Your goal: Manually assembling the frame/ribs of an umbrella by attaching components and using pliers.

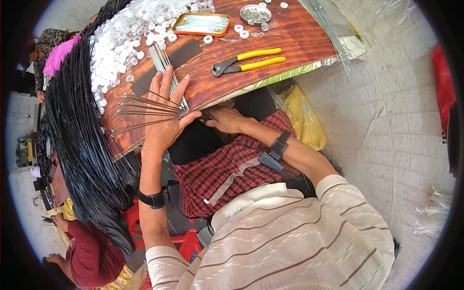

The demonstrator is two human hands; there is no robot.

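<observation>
My left hand (163,126) lies over the table's near edge with its fingers stretched out and slightly spread. Under its fingertips are several thin silver rods (160,59). Dark thin wires (145,105) fan leftward across the back of this hand from a cluster near the thumb. My right hand (226,119) is at the table edge beside the left thumb; its fingers are mostly hidden under the edge, and what they touch cannot be seen. A dark flat bar (186,52) lies just beyond the left fingers. End-cutting pliers (251,62) with yellow handles rest to the right.
White and clear plastic rings (116,48) are heaped at the far left. An orange-rimmed tray (201,24) of thin pins and a round dish (255,15) stand farther back. Long black cable-like strands (79,125) hang at left. A co-worker in a maroon sleeve (94,253) is at lower left.
</observation>
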